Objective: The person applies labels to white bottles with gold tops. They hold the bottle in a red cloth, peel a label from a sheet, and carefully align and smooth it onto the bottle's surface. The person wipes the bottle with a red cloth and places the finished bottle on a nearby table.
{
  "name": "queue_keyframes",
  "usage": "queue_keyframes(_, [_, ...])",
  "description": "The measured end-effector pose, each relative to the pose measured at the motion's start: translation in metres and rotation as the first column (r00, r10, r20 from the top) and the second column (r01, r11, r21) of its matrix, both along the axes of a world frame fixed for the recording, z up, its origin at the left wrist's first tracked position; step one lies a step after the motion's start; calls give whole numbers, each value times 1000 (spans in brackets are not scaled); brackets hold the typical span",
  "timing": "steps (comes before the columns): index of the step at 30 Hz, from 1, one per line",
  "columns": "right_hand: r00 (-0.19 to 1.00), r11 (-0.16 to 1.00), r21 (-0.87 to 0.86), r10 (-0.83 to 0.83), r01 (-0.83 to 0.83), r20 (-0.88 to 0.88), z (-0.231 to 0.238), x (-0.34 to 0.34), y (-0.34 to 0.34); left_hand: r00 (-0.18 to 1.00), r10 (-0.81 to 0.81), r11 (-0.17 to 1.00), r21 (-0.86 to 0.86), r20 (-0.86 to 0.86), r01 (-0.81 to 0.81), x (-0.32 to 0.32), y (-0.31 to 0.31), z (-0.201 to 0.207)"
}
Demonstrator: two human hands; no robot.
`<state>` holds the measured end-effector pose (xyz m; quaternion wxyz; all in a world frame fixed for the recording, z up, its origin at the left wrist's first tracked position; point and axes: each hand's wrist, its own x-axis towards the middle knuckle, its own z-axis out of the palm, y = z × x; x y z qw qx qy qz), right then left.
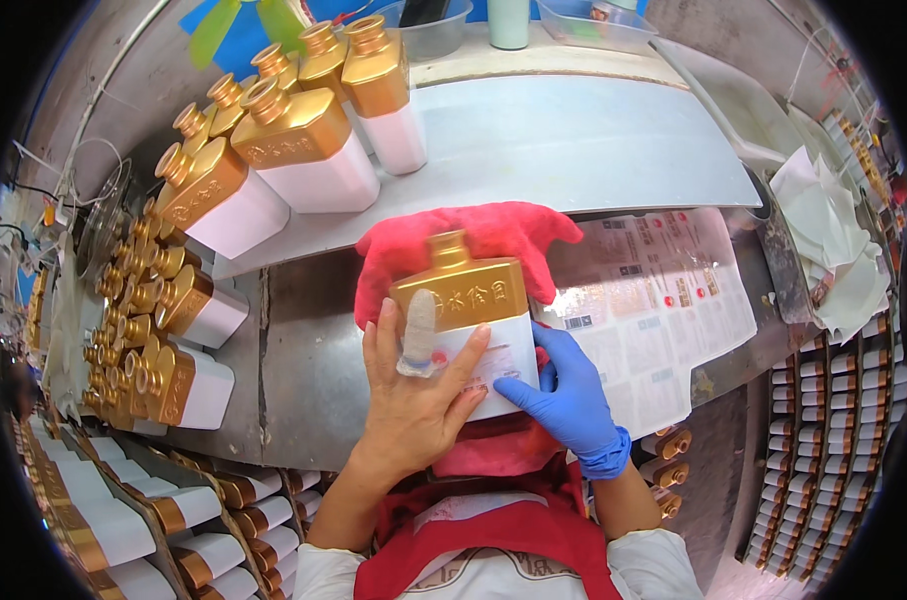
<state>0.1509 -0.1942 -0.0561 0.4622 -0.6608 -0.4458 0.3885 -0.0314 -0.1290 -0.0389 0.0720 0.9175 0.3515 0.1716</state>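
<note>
A flat-sided bottle [478, 285] with a gold neck and shoulder and a white body lies tilted on a bright pink cloth [463, 217] in front of me. My bare left hand [413, 410] rests on its face with fingers spread, and one finger wears a whitish wrap [420, 325]. Beneath these fingers, a thin printed film with red and dark marks shows on the white part, partly covered. In a blue glove, my right hand [573, 400] grips the bottle's lower right edge, thumb in front and the other fingers along the side, partly hidden.
Printed transfer sheets [638, 300] lie on the table to the right. Several gold-and-white bottles [308, 155] stand on a raised grey board [593, 140], with more at left. Crumpled white paper [828, 235] fills a tray at far right. Racks of bottles [833, 430] flank both sides.
</note>
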Motion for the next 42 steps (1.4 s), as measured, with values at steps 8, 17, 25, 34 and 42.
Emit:
queue_keyframes(8, [965, 999, -43, 10, -22, -262, -4, 19, 0, 989, 138, 988, 66, 61, -142, 28, -10, 16])
queue_keyframes(17, [960, 997, -9, -81, 81, -270, -3, 26, -4, 967, 256, 964, 73, 7, -256, 43, -10, 25])
queue_keyframes(25, [997, 999, 20, -26, 28, -70, 2, 5, -5, 915, 277, 959, -140, 292, -246, 4, -18, -14])
queue_keyframes(34, [1000, 999, -32, -25, 25, -17, 0, -3, -1, 863, 219, 924, -382, 456, -32, -2, -9, -30])
queue_keyframes(42, [998, 998, 11, 57, -57, 29, -6, 3, -7, 848, 154, 915, -397, 508, 71, -9, -2, -35])
